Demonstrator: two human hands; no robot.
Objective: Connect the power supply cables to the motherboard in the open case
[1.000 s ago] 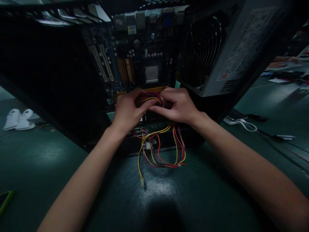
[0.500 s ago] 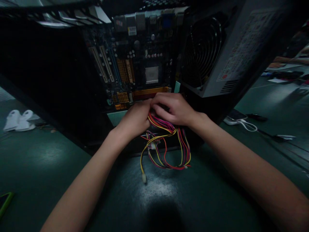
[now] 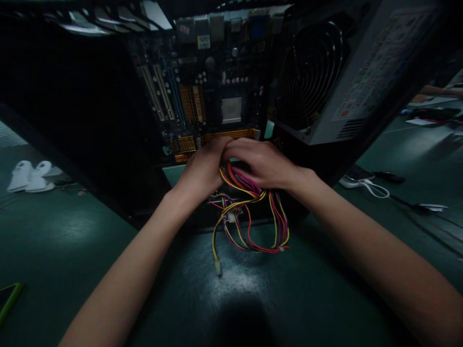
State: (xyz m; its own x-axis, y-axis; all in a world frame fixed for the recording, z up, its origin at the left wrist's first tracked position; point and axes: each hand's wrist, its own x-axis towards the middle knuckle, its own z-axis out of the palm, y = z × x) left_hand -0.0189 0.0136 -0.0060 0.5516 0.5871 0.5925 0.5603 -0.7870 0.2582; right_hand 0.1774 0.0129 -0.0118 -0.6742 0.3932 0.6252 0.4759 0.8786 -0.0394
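Inside an open computer case, my left hand and my right hand meet at the lower edge of the motherboard. Both are closed around the upper end of a thick bundle of power supply cables, coloured red, yellow, purple and black. The fingertips and whatever end of the bundle they grip are hidden. Below my hands, looser wires loop down over the case edge, and a small pale connector dangles from a yellow and black pair. A square processor shows above my hands.
The power supply with its fan grille fills the upper right of the case. White shoes or slippers lie at left on the green surface. A green-edged object is at lower left. A phone with a white cable lies at right.
The view has shifted slightly, so the case appears a little farther right. My hands stay together at the cable bundle, with the fingers repositioned slightly and the left one a little higher.
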